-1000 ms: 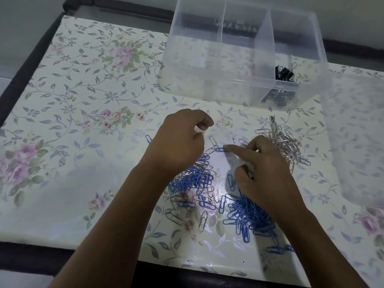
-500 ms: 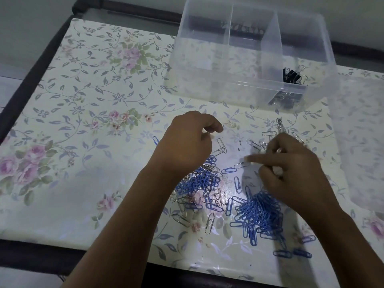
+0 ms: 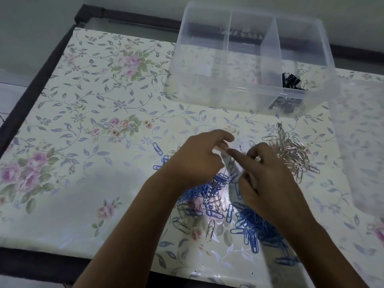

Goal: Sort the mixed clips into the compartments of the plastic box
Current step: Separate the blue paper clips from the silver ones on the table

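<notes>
Left hand point(image 3: 199, 161) and right hand point(image 3: 268, 183) are held curled over the clips point(image 3: 209, 192), grip indiscernible, between box point(image 3: 197, 80) and near edge of the tabletop point(image 3: 83, 183).

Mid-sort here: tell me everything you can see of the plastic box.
The plastic box is clear, slightly frosted and rectangular, with rounded corners and no lid on it. Upright dividers split it into side-by-side compartments. The right one holds black binder clips with silver handles; the left and middle look empty. It stands upright on the floral tablecloth near the far edge, right of centre, beyond the loose paper clips. Nothing else touches it.
</notes>
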### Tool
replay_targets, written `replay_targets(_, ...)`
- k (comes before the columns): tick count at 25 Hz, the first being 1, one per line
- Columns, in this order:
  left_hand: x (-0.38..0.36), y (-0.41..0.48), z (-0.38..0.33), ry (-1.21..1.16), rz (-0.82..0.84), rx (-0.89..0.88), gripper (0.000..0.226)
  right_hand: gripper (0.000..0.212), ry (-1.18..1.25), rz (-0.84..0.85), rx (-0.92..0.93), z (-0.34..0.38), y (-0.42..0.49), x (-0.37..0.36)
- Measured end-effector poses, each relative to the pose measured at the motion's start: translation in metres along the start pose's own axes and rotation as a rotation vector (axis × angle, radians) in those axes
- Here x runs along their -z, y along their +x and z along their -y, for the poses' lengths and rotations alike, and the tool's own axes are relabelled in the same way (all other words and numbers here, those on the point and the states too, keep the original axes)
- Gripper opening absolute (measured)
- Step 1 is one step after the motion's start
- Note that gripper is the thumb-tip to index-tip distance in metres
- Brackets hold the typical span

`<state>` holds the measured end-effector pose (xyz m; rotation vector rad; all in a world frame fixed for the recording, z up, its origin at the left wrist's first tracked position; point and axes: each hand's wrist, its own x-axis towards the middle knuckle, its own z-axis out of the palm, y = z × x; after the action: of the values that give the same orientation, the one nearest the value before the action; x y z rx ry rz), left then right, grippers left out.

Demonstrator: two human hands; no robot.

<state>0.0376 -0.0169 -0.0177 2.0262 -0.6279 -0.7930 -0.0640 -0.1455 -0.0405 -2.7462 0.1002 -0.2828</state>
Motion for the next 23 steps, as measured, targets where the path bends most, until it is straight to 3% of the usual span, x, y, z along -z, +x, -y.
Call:
replay_targets(4,0.007,0.002,0.007,0.113,-0.231,0.017,0.036,0.042,0.036,-0.004,0.004,-0.004,-0.002,-0.002)
replay_targets(9,0.006,0.001,0.008,0.132,-0.211,-0.023,0.026,0.039,-0.017,-0.119,-0.191,-0.015,-0.001,0.007)
replay_targets(14,0.007,0.001,0.008,0.134,-0.229,-0.031,0.025,0.035,0.150,0.061,0.075,-0.006,-0.004,0.010)
replay_targets(16,0.007,0.001,0.007,0.135,-0.222,-0.031,0.026,0.035,0.153,0.108,0.084,-0.010,-0.004,0.010)
replay_targets(21,0.007,0.002,0.007,0.128,-0.219,-0.030,0.025,0.046,0.060,0.009,-0.063,-0.013,-0.004,0.001)
replay_targets(23,0.006,0.002,0.007,0.132,-0.227,-0.017,0.025,0.045,0.034,-0.063,-0.202,-0.016,-0.005,0.002)
